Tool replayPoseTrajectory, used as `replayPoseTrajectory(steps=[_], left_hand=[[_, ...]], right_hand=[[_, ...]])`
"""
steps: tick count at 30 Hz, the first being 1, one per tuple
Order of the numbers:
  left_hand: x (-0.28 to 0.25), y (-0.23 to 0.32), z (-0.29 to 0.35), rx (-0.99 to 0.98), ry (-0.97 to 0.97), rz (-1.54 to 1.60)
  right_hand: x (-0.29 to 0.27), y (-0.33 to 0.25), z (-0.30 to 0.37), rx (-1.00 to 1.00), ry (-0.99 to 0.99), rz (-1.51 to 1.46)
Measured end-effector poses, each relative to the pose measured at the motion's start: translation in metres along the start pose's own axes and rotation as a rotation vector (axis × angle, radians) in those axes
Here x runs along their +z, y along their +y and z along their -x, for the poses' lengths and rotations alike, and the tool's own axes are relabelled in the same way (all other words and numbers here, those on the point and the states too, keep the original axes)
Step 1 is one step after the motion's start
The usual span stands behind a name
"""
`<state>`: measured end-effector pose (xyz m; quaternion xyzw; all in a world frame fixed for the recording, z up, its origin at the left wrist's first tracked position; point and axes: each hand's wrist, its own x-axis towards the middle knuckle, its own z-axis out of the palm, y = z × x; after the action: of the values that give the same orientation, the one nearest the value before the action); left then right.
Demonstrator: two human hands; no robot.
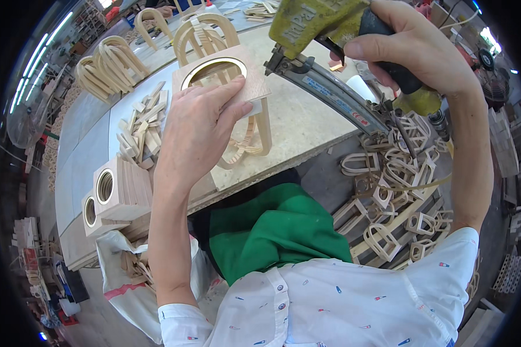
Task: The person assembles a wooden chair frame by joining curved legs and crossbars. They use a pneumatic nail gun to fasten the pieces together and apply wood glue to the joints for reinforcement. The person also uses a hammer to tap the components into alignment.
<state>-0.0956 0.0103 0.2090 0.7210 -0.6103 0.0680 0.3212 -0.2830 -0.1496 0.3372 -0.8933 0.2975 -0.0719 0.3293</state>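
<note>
My left hand (194,133) presses a pale square wooden panel (257,81) with a round, light-rimmed hole, its fingertips by the rim and its thumb along the near edge. Bent wooden hoops (263,130) extend beneath the panel toward the table's near edge. My right hand (414,49) is wrapped around the black grip of a yellow-green nail gun (315,23), just right of the panel. The gun's nose is close to the panel's right side; whether they touch I cannot tell. A long grey magazine (330,95) slants down from the nose.
Stacked holed panels (127,188) and loose wood strips (142,130) lie left on the worktable (307,118). Arched wooden hoops (113,63) stand farther back. A white sack (118,283) of offcuts hangs at the near left. Small wooden frames (382,240) are heaped low on the right.
</note>
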Motion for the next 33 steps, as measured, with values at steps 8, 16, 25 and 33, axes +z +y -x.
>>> replayPoseTrajectory(steps=[8,16,25,33], left_hand=[[0.003,0.002,0.002,-0.046,0.003,0.009],[0.007,0.001,0.001,-0.014,0.017,-0.049],[0.005,0.001,0.002,-0.03,0.004,-0.036],[0.005,0.006,0.002,-0.056,-0.023,-0.022]], right_hand=[[-0.01,0.0,0.003,-0.156,-0.145,0.038],[0.002,-0.009,0.007,-0.282,-0.033,0.215],[0.007,-0.027,0.004,-0.104,-0.025,0.334],[0.005,-0.032,0.019,-0.154,-0.025,0.484]])
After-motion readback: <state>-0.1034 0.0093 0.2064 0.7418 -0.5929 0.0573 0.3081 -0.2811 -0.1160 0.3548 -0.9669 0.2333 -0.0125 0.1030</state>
